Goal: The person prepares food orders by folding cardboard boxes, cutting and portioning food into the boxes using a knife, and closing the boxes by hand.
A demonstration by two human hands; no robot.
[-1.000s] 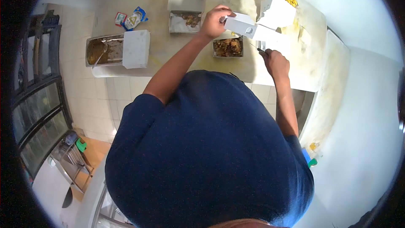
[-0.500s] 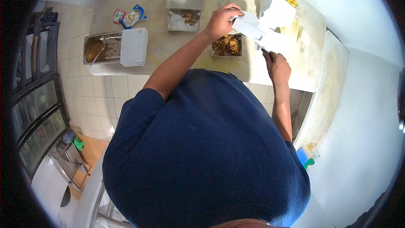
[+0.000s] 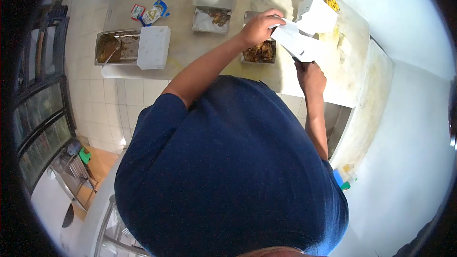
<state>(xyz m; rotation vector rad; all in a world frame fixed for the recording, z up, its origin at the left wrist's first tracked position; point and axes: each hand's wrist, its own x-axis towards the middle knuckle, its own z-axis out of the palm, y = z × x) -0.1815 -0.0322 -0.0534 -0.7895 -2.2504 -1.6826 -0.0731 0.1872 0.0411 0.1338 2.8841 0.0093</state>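
Note:
My left hand (image 3: pixel 259 29) is closed on the upper left edge of a white box lid (image 3: pixel 289 35), holding it tilted above the counter. Lower and to the right, my right hand (image 3: pixel 311 77) is wrapped round a dark handle whose far end passes behind the white lid. Below my left hand sits a box of brown food (image 3: pixel 258 53), partly covered by the hand and lid. Another open white box (image 3: pixel 204 20) with some brown food inside stands farther left.
A metal tray (image 3: pixel 105 60) with brown food and a spoon lies at the left, beside a white box (image 3: pixel 154 47). Blue and red packets (image 3: pixel 154 12) lie behind. White boxes (image 3: pixel 315 13) and bananas (image 3: pixel 331 1) are at the back right of the counter (image 3: pixel 190 62).
My left hand has moved right with the lid, which is now tilted more steeply. The tool's blade, seen earlier, is now hidden behind the lid.

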